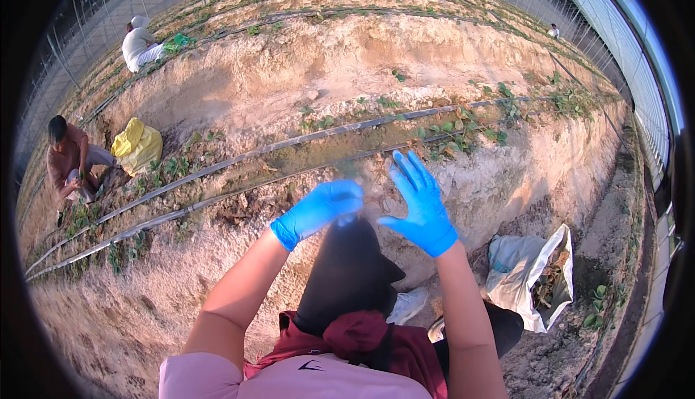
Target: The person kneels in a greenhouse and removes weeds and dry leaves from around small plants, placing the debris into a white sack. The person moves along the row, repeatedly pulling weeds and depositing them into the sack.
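Note:
Both hands wear blue gloves and are raised above my dark-trousered knee, at the face of a raised soil bed. My left hand is blurred, its fingers curled; whether anything is in them cannot be told. A faint green blur shows just beyond its fingertips. My right hand is spread with the thumb apart, and no object shows in its grasp. Thin brown stems, also blurred, show between the hands. Beyond the right fingertips grow low leafy plants with some dry brown leaves.
Two drip hoses run along the bed top. A white woven sack of dry plant matter stands at right. On the left, a person crouches beside a yellow sack. Another person sits farther back.

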